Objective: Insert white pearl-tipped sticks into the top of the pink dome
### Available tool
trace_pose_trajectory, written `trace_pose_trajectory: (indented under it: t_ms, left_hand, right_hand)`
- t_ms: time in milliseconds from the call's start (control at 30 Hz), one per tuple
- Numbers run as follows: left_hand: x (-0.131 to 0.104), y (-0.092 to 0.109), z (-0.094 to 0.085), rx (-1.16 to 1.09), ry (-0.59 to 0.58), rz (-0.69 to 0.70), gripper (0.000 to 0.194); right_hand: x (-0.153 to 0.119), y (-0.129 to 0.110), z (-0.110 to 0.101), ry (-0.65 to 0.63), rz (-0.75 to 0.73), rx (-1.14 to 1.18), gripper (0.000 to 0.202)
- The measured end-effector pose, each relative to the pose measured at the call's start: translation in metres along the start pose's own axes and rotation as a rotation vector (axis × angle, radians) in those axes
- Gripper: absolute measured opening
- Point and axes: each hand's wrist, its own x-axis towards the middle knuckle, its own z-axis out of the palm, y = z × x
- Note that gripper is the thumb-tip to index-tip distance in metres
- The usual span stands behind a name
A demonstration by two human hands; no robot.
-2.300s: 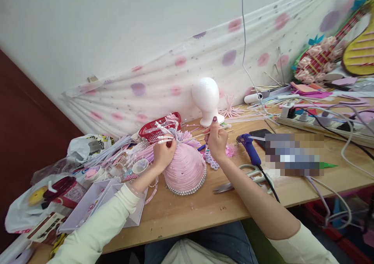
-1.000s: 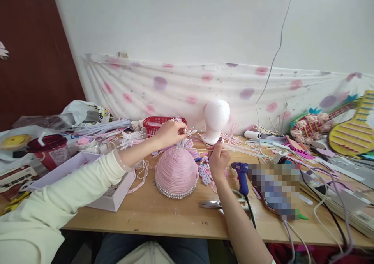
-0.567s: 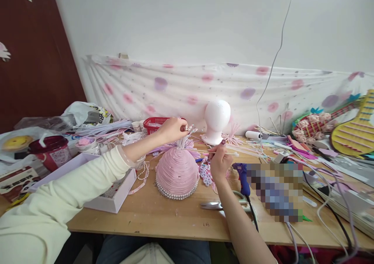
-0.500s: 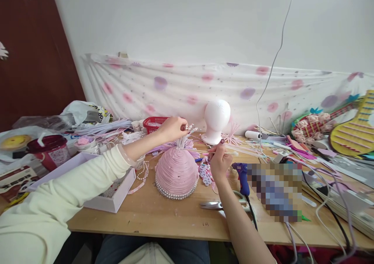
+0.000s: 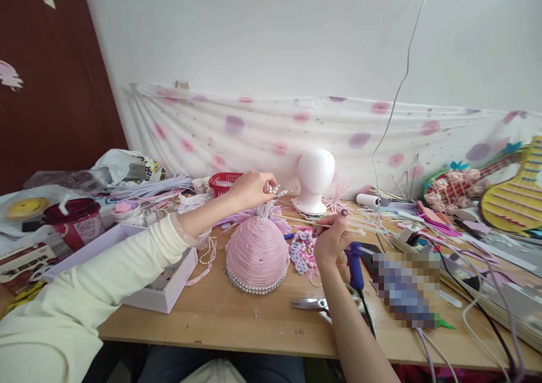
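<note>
While my left hand (image 5: 256,188) pinches the pearl-tipped strands (image 5: 277,191) above the pink dome (image 5: 256,253), my right hand (image 5: 332,239) grips a thin pale stick (image 5: 305,221) — its whitish end shows past my fist. The dome stands upright on the worktop (image 5: 237,329), in front of me and between my arms, pearls ringing its lower edge.

I'd judge the step in hand to be steadying the strands with one hand and readying the stick with the other. The next move, as I see it, calls for a light left pinch and a careful aim of the stick, clear of the blue glue gun (image 5: 355,267) just beyond my right wrist.

As for writing, I can make out "FOR" on the plastic bag (image 5: 121,162) at the far left. The printed box (image 5: 27,263) bears dark characters I can't read — and a small scribble on the worktop's front, perhaps numerals, is unclear too.
</note>
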Motion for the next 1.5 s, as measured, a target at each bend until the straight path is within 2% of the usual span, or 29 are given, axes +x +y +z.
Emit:
trace_pose_trajectory:
  t_ms: [133, 333, 500, 667, 800, 867, 1033, 1133, 1267, 1400, 1500]
  left_hand:
    - [-0.009, 0.001, -0.011, -0.043, -0.059, -0.005, 0.025]
    - [-0.021, 0.004, -0.021, -0.097, -0.088, 0.007, 0.023]
    - [-0.033, 0.002, -0.04, -0.223, -0.171, -0.016, 0.023]
    - [-0.048, -0.012, -0.062, -0.245, -0.135, -0.039, 0.027]
    - [-0.058, -0.02, -0.07, -0.217, -0.119, -0.116, 0.024]
    - [-0.063, -0.018, -0.071, -0.197, -0.137, -0.131, 0.021]
    - [-0.071, -0.01, -0.07, -0.166, -0.297, -0.131, 0.022]
    - [-0.071, -0.009, -0.068, -0.135, -0.343, -0.142, 0.021]
    - [-0.068, -0.006, -0.061, -0.083, -0.258, -0.084, 0.022]
    - [-0.061, 0.004, -0.048, 0.028, -0.139, 0.062, 0.03]
    - [-0.054, 0.011, -0.035, 0.144, -0.072, 0.179, 0.029]
  right_hand:
    - [0.003, 0.001, -0.002, 0.009, -0.014, 0.021, 0.053]
    - [0.004, 0.001, -0.001, 0.012, -0.01, 0.058, 0.05]
    - [0.003, 0.002, -0.001, 0.002, 0.015, 0.09, 0.047]
    - [0.001, 0.002, 0.0, -0.015, -0.013, 0.093, 0.047]
    - [0.001, 0.001, 0.0, -0.001, -0.001, 0.093, 0.045]
    - [0.002, 0.002, -0.001, 0.001, 0.004, 0.095, 0.042]
    - [0.006, 0.005, -0.002, 0.003, -0.011, 0.143, 0.038]
    - [0.007, 0.005, -0.002, 0.005, -0.003, 0.16, 0.039]
    - [0.006, 0.005, -0.001, -0.002, 0.022, 0.146, 0.042]
    - [-0.001, 0.002, 0.002, -0.047, 0.038, 0.049, 0.047]
    - [-0.007, 0.003, 0.004, -0.084, 0.004, -0.007, 0.056]
